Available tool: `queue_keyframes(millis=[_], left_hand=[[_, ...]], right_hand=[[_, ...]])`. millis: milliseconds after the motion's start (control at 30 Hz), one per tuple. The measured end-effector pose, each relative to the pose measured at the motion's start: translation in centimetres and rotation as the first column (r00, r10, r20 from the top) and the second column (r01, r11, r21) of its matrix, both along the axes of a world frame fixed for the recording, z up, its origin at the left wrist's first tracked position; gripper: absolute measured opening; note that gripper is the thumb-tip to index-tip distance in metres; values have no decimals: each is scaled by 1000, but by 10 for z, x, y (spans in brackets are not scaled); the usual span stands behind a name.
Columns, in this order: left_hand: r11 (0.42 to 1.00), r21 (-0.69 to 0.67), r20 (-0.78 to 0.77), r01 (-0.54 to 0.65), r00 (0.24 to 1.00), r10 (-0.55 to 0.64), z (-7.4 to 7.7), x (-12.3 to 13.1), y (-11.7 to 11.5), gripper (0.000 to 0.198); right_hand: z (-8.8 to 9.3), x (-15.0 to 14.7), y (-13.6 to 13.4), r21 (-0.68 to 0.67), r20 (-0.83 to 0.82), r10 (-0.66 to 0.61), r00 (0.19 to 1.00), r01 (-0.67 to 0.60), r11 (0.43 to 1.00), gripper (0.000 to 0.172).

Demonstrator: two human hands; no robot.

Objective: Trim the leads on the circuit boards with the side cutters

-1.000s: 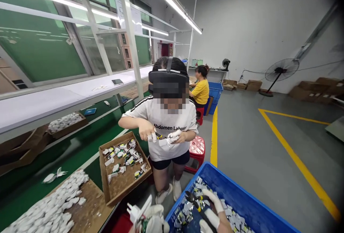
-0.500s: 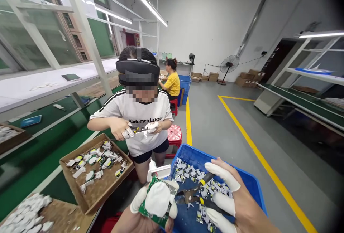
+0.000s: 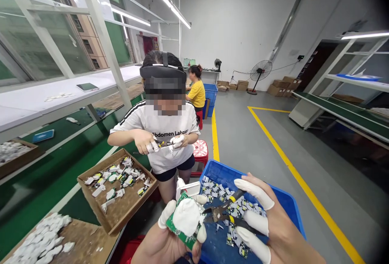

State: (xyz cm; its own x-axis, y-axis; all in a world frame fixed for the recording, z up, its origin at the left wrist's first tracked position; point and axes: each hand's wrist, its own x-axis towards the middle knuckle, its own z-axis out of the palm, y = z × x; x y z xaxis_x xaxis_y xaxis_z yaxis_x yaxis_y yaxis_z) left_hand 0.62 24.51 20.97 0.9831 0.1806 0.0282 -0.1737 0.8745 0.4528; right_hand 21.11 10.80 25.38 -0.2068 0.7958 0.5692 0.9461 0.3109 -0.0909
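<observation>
My left hand (image 3: 166, 235), with white finger covers on, grips a green circuit board (image 3: 179, 231) that carries a round white pad (image 3: 187, 217). A white plastic piece (image 3: 189, 189) stands out from the board's far edge. In my right hand (image 3: 270, 227), also in white finger covers, is a pair of pliers (image 3: 220, 214) with black and yellow handles. Its handles are spread, and its jaws are at the board's right side; whether they touch it I cannot tell. Below lies a blue bin (image 3: 291, 203) holding many small boards with white and yellow parts.
A cardboard tray (image 3: 114, 229) of white and green parts stands at left, near a pile of white pads (image 3: 45, 239). Facing me, a person (image 3: 170, 122) in a headset works with pliers. Another person (image 3: 197, 93) sits behind, past a red stool (image 3: 201, 152).
The whole scene has shifted slightly right in the view. Both my hands keep their holds, and the pliers stay beside the board with handles spread.
</observation>
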Motion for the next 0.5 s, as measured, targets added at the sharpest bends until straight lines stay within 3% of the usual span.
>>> queue_keyframes(millis=[200,333,500], left_hand=[[993,-81,18,83,996,-82,5,-7,10,46],[993,-59,6,103,995,-102,9,-8,12,54],[993,-51,66,111,992,-107,11,-9,15,51]], right_hand=[[7,-7,8,-10,-42,54,998,-54,998,10],[4,-12,11,-26,-93,43,995,-45,999,13],[7,-16,7,-46,-29,0,1000,-1,999,16]])
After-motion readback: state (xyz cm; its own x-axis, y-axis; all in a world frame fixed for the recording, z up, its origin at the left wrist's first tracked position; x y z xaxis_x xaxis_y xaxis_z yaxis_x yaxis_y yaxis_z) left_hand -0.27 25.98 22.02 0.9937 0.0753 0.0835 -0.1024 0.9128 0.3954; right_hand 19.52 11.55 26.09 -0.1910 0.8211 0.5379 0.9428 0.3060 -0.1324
